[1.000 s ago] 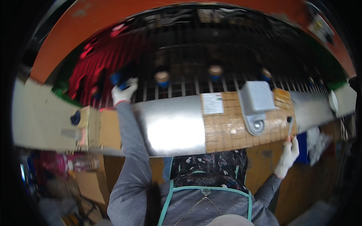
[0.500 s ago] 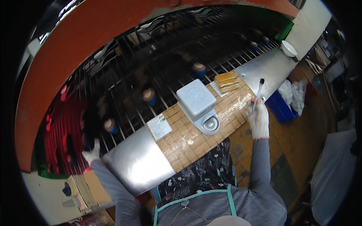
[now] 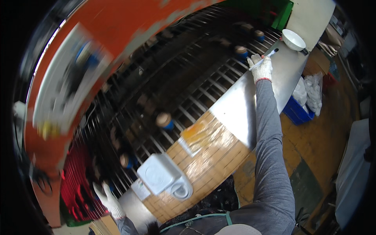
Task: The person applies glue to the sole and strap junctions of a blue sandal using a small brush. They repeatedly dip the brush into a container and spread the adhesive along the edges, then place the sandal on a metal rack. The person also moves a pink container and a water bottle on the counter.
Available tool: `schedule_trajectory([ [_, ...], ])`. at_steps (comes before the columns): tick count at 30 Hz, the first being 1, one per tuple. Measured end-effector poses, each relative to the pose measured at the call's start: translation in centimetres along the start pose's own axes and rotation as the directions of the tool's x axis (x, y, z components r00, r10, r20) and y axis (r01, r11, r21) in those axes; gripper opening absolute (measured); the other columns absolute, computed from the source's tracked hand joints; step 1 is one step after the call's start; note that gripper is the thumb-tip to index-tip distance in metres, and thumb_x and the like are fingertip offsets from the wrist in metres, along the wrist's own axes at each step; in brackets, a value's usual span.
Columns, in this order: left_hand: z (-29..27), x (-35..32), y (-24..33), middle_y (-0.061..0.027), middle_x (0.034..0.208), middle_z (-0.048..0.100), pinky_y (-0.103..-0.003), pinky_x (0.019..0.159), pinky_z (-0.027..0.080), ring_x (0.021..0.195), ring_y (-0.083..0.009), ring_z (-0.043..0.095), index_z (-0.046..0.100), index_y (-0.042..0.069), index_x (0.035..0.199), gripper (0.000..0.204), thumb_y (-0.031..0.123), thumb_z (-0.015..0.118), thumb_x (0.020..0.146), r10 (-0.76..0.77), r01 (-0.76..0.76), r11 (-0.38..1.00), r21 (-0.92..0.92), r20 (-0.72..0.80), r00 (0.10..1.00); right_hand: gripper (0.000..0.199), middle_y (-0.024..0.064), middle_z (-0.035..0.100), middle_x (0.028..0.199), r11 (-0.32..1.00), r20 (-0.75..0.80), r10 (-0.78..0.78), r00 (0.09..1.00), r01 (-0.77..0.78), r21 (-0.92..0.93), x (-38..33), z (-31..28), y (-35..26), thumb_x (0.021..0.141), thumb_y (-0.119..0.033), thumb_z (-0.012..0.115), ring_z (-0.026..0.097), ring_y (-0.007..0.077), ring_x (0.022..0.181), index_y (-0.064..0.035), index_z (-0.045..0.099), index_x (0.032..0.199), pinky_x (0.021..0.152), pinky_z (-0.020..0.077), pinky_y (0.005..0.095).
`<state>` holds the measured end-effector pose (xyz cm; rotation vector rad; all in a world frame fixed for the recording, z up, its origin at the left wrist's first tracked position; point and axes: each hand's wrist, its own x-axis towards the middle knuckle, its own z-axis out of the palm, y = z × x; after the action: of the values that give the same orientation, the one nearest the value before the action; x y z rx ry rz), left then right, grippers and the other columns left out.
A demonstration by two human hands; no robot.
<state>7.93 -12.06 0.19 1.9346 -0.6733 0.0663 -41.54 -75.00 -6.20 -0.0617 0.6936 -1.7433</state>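
Note:
My right hand, in a white knitted glove, grips a slim pale-handled brush with a dark tip. Its fingertips are close to a small rounded piece, brown on top and blue below, on the rack bars; I cannot tell if they touch. At the lower left my gloved left hand has its fingers apart beside the bars, near the red-lit end. Similar brown-and-blue pieces, one in the middle and another nearer my left hand, stand along the bars.
A grey plastic container with a round cup stands on a brown taped board, beside an amber-coloured packet. A white bowl sits at the metal ledge's far right end. Below it is a blue crate with plastic bags. An orange hood arches overhead.
My right hand has reached forward with the brush, from over the board's right end to the bars. The view has swung right, and the left hand's fingers have spread.

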Motion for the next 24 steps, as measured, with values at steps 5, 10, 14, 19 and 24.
schedule_trajectory([
  [5,0.2,1.0,2.4,-0.0199,0.152,0.048,-0.036,0.117,0.031,0.139,-0.0279,0.045,0.041,-0.003,0.150,0.069,0.035,0.066,0.098,-0.186,0.207,0.868,0.452,-0.090,0.978,0.041,0.0201,0.041,0.152,0.978,-0.102,-0.118,0.988,0.098,-0.183,14.3,1.0,-2.2,0.097,-0.036,0.051,0.039,0.0392,0.141,-0.0104,0.051,0.129,0.113,0.0338,0.0612],
  [10,-1.5,-1.6,8.5,-0.0259,0.146,0.050,-0.045,0.111,0.039,0.134,-0.0408,0.048,0.044,0.002,0.149,0.080,0.058,0.059,0.093,-0.228,0.242,0.399,0.885,-0.159,0.960,0.024,0.0090,0.057,0.102,0.976,-0.256,-0.115,0.960,0.062,-0.206,26.1,2.2,-1.8,0.086,-0.032,0.064,0.050,0.0237,0.097,-0.0155,0.065,0.104,0.086,0.0434,0.0420],
  [14,-2.9,-3.9,10.1,-0.0258,0.143,0.053,-0.044,0.110,0.041,0.132,-0.0393,0.051,0.044,0.001,0.148,0.078,0.053,0.061,0.093,-0.336,0.397,0.268,0.878,-0.301,0.892,0.031,0.0119,0.065,0.095,0.987,-0.281,-0.054,0.958,0.009,-0.160,31.0,3.7,0.7,0.089,-0.034,0.061,0.059,0.0258,0.088,-0.0062,0.066,0.101,0.080,0.0464,0.0406],
  [19,-6.3,-5.7,7.6,-0.0257,0.139,0.056,-0.042,0.108,0.043,0.129,-0.0375,0.054,0.044,-0.001,0.148,0.076,0.047,0.063,0.092,-0.402,0.490,0.193,0.850,-0.387,0.830,0.032,0.0132,0.068,0.086,0.981,-0.362,-0.193,0.912,0.178,-0.074,32.9,9.4,5.2,0.093,-0.027,0.054,0.061,0.0295,0.074,-0.0027,0.068,0.108,0.069,0.0499,0.0425],
  [24,-10.5,-8.4,3.8,-0.0255,0.136,0.060,-0.041,0.107,0.045,0.127,-0.0356,0.057,0.044,-0.003,0.147,0.073,0.040,0.066,0.092,-0.423,0.507,0.204,0.837,-0.392,0.817,0.033,0.0113,0.064,0.109,0.968,0.002,0.078,0.997,-0.075,-0.238,30.9,10.5,7.0,0.097,-0.025,0.049,0.058,0.0286,0.097,-0.0059,0.062,0.121,0.083,0.0467,0.0429],
])
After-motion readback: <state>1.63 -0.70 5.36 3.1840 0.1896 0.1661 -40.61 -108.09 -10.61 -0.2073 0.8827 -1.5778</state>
